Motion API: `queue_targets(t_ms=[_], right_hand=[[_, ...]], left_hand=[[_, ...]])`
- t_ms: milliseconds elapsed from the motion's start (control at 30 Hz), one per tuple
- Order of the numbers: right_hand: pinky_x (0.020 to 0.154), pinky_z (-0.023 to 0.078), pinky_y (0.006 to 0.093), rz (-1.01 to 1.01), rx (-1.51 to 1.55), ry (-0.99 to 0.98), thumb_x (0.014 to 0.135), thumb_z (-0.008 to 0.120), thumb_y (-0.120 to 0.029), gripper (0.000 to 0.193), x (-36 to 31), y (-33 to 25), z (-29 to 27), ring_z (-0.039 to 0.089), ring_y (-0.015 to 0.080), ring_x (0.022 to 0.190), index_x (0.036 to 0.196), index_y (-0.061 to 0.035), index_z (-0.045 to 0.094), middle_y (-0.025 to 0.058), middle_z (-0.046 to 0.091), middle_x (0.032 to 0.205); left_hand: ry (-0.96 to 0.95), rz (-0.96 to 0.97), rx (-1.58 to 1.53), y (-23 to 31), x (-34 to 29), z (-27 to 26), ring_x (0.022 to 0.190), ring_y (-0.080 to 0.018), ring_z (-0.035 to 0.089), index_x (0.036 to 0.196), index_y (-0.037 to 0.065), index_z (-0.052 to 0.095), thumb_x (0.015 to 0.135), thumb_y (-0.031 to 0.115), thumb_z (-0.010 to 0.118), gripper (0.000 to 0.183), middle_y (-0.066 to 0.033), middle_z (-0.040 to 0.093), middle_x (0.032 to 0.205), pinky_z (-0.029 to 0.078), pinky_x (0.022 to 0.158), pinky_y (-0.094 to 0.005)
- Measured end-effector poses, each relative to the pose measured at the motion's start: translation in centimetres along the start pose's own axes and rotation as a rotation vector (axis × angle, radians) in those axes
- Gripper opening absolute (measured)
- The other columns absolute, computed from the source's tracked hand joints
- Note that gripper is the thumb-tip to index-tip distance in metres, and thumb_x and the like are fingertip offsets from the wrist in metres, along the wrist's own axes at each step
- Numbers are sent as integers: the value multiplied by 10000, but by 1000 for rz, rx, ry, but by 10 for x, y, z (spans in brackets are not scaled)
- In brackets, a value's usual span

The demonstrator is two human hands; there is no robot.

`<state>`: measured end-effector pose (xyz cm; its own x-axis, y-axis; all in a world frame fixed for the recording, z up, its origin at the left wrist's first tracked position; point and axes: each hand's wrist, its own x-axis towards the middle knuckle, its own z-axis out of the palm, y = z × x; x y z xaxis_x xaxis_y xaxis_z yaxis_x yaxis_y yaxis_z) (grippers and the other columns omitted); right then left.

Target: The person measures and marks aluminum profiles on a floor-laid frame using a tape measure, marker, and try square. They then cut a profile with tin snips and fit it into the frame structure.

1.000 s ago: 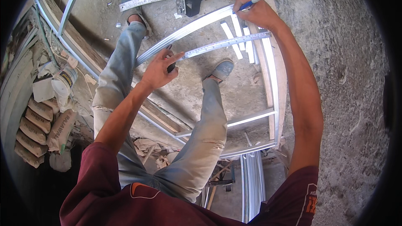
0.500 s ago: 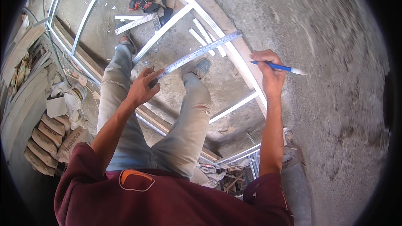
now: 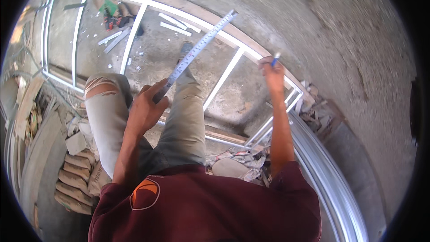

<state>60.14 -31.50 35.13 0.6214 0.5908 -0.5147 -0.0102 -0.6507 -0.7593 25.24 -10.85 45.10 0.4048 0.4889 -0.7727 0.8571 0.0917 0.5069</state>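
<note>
Head view: a silvery metal frame (image 3: 224, 78) lies ahead of the left hand (image 3: 145, 110) and reaches past the right hand (image 3: 273, 77). The left hand holds the near end of an extended measuring tape (image 3: 197, 49), which slants forward and rightward from it over the frame's far rail; the right hand pinches a blue-and-white pen (image 3: 275, 59).

Tape measure (image 3: 161, 93) (blade (image 3: 200, 47) out) in left hand (image 3: 146, 108)

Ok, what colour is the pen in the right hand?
The pen is blue with a whitish end; head view.
</note>
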Motion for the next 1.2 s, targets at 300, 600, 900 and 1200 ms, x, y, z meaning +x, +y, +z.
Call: queue_targets(t_ms=[300, 600, 900, 1200], right_hand=[[604, 517, 376, 657, -168, -158, 912, 631, -393, 385, -293, 156, 61, 659, 197, 616, 927, -21, 730, 124, 670, 667], [544, 502, 333, 1176, 201, 66, 992, 544, -417, 423, -596, 259, 128, 567, 158, 539, 1106, -56, 735, 96, 695, 744], [517, 455, 283, 693, 332, 658, 997, 489, -606, 662, -450, 204, 21, 528, 133, 545, 888, 12, 698, 71, 617, 674], [588, 429, 301, 299, 309, 339, 1060, 415, -520, 605, -244, 214, -122, 547, 143, 629, 912, 9, 669, 50, 604, 736]], left_hand=[[-60, 115, 152, -5, -48, 16, 906, -238, 649, 1381, 33, 584, 871, 175, 644, 533, -187, 680, 1061, 501, 866, -361], [-20, 294, 49, -66, -36, 46, 896, -318, 678, 1342, 49, 619, 888, 246, 681, 499, -236, 666, 961, 525, 829, -408], [101, 306, 41, -129, -37, 215, 935, -412, 652, 1400, 111, 569, 863, 258, 677, 567, -251, 633, 1060, 526, 845, -480], [152, 189, -72, -133, 47, 403, 944, -443, 610, 1415, 85, 549, 862, 223, 637, 577, -254, 602, 972, 503, 865, -485]])
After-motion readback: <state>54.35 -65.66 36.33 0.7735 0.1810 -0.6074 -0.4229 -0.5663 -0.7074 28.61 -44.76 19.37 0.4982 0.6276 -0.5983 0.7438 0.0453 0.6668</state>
